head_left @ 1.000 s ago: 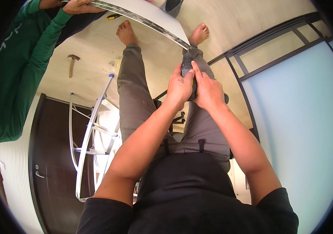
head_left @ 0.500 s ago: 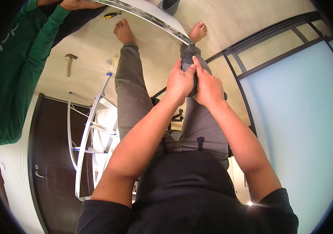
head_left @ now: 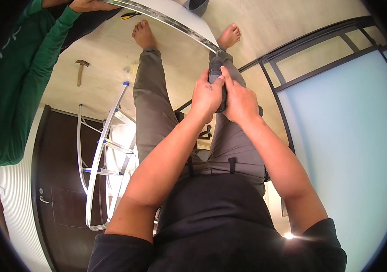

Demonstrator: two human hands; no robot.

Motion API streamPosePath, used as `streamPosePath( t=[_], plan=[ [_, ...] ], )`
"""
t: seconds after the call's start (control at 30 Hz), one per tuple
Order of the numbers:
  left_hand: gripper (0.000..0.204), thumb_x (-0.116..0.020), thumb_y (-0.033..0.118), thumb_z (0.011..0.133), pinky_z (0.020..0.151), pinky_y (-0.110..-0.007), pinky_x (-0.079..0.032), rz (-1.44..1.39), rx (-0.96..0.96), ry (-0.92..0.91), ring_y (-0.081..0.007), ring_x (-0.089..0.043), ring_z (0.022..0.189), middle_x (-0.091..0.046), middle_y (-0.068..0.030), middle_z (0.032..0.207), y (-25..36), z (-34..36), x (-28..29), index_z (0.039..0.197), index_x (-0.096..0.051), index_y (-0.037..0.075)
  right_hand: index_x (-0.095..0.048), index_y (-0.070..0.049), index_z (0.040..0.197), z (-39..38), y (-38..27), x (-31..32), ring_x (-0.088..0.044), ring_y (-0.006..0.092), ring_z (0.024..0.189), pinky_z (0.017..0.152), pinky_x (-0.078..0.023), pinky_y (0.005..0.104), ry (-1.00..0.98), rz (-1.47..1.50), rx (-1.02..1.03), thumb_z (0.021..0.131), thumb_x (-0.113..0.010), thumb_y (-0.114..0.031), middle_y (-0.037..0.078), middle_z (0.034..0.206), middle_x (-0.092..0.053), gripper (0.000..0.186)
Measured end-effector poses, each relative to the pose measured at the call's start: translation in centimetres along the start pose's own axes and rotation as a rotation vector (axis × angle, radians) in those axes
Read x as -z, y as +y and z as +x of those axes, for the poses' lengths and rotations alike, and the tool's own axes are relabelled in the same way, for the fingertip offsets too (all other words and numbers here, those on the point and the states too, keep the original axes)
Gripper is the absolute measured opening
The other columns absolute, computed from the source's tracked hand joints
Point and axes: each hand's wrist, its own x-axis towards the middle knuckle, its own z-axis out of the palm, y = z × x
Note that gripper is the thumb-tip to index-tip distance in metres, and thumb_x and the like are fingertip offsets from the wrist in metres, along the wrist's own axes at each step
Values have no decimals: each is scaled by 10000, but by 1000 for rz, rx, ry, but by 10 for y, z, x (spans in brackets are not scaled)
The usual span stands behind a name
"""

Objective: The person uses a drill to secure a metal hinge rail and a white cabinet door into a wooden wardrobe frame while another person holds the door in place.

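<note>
Both my hands are closed around a dark power drill (head_left: 216, 71), held out in front of me. My left hand (head_left: 208, 94) wraps its left side with the thumb along the top. On the other side my right hand (head_left: 240, 100) grips it, a finger stretched along the body. The drill's front end points away from me at the near right end of a white panel (head_left: 182, 19) with a metal-edged strip (head_left: 168, 24). Whether the bit touches the strip is too small to tell. At the panel's far left, a co-worker's hand (head_left: 87, 5) holds its edge.
A co-worker in a green sleeve (head_left: 44, 68) is at the left. On the floor lie a hammer (head_left: 81, 72) and a yellow-black tool (head_left: 130, 16). An aluminium ladder (head_left: 96, 167) stands left of my legs, a dark-framed frosted panel (head_left: 338, 136) at right. A grey container (head_left: 196, 6) sits beyond the white panel.
The drill and both my hands have shifted very slightly to the left. My grip stays the same, and the white panel's near end sits slightly further left.
</note>
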Motion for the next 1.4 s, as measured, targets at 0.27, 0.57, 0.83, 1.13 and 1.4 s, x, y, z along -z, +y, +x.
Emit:
streamPosePath(
  t=[0.27, 0.57, 0.83, 1.13, 1.4],
  plan=[
    [775, -683, 339, 979, 1040, -421, -544, 6, -36, 3, -364, -713, 1212, -694, -290, 1355, -8, 6, 0, 1591, -467, -85, -282, -152, 1731, 0, -1, -1, -772, 415, 895, 787, -623, 525, 4, 28, -13, 813, -741, -44, 184, 1103, -748, 1032],
    [796, -676, 364, 983, 1097, -419, -521, 54, -55, 4, -394, -685, 1292, -671, -321, 1401, -8, 8, -3, 1599, -457, -89, -269, -150, 1731, 1, 4, -5, -769, 423, 897, 784, -622, 529, 29, 36, -17, 820, -738, -42, 185, 1102, -747, 1031],
    [784, -679, 362, 993, 1097, -428, -523, 83, -28, -3, -395, -681, 1302, -661, -318, 1425, -2, 9, -5, 1603, -459, -79, -265, -152, 1733, 2, 4, 0, -769, 420, 900, 784, -622, 529, 21, 18, -29, 818, -745, -50, 190, 1092, -747, 1038],
    [795, -675, 367, 995, 1096, -433, -526, 45, -13, -12, -395, -677, 1306, -652, -315, 1436, -5, 9, -7, 1614, -442, -73, -258, -148, 1736, 3, 6, 3, -769, 415, 923, 798, -623, 521, 10, 6, -9, 827, -737, -44, 189, 1115, -740, 1033],
    [791, -684, 347, 989, 1113, -429, -514, 53, 6, 23, -391, -661, 1332, -629, -309, 1472, 3, 10, -14, 1618, -439, -66, -261, -144, 1732, 5, 10, 8, -767, 415, 905, 785, -620, 524, 9, 35, 0, 813, -754, -63, 180, 1106, -748, 1047]
  ],
)
